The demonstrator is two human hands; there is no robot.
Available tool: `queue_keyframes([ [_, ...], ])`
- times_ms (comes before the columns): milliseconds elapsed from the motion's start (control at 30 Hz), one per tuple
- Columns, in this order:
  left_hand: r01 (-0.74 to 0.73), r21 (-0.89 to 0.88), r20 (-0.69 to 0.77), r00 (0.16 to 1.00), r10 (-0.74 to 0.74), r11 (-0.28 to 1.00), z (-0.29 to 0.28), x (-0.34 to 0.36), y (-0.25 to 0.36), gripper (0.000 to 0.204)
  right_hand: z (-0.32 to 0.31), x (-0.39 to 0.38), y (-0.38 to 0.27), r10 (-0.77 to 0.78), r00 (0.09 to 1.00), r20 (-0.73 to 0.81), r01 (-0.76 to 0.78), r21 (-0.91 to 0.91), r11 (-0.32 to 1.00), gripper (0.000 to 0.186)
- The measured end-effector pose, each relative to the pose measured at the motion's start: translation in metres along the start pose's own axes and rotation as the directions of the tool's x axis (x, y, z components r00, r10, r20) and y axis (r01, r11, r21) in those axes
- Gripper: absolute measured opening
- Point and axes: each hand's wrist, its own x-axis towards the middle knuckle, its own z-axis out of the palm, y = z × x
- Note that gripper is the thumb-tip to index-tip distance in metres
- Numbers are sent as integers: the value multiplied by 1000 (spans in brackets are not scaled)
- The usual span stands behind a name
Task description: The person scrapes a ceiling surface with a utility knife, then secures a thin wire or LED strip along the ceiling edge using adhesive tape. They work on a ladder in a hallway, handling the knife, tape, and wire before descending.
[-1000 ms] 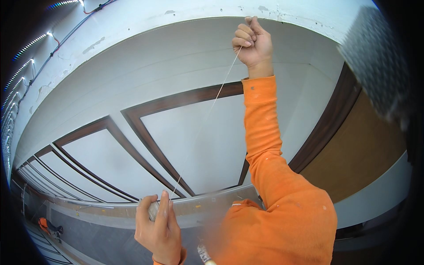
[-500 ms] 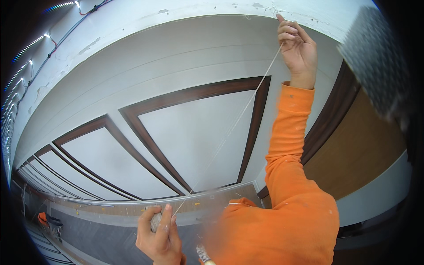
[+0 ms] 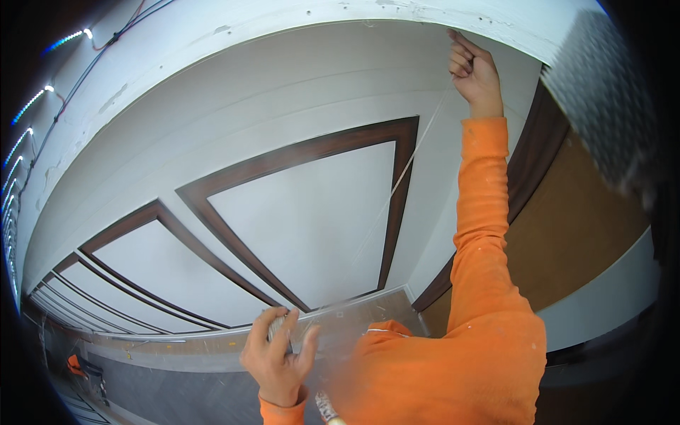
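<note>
My right hand (image 3: pixel 473 67) is raised at the upper right, its index finger touching the lower edge of the white overhead beam (image 3: pixel 389 14), the other fingers curled on a thin pale string (image 3: pixel 404 176). The string runs from it down toward my left hand (image 3: pixel 280 350) at the lower middle, fading partly out of sight. My left hand holds a small pale spool (image 3: pixel 277 324) with its fingers bent round it; the spool is mostly hidden behind them.
Brown-framed white wall panels (image 3: pixel 297 227) line the wall. Lit strips with cables (image 3: pixel 67 39) run along the left. A grey mesh-like object (image 3: pixel 595 92) is at upper right. A person (image 3: pixel 81 367) in orange and dark clothing is far down the walkway (image 3: pixel 184 382).
My right hand has moved right along the beam edge, stretching the string at a new slant. My left hand has shifted right and slightly up, and its thumb has spread.
</note>
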Motion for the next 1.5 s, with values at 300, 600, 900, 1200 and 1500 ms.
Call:
queue_keyframes([
  [300,178,-118,-307,929,-207,977,76,94,-56,25,-26,51,20,-240,961,-141,166,-398,902,18],
  [600,392,-675,-273,654,-705,625,65,126,-128,34,-36,112,91,-651,753,-94,532,-495,687,8],
  [900,262,-377,-294,876,-383,888,-48,166,-133,42,48,75,133,-395,854,-338,401,-55,914,13],
  [1200,167,-24,-201,965,-168,986,-86,218,-88,16,85,19,122,-627,744,-232,607,-157,779,12],
  [1500,140,-243,26,990,-138,960,-35,251,-33,20,5,27,75,-492,833,-253,512,17,859,8],
])
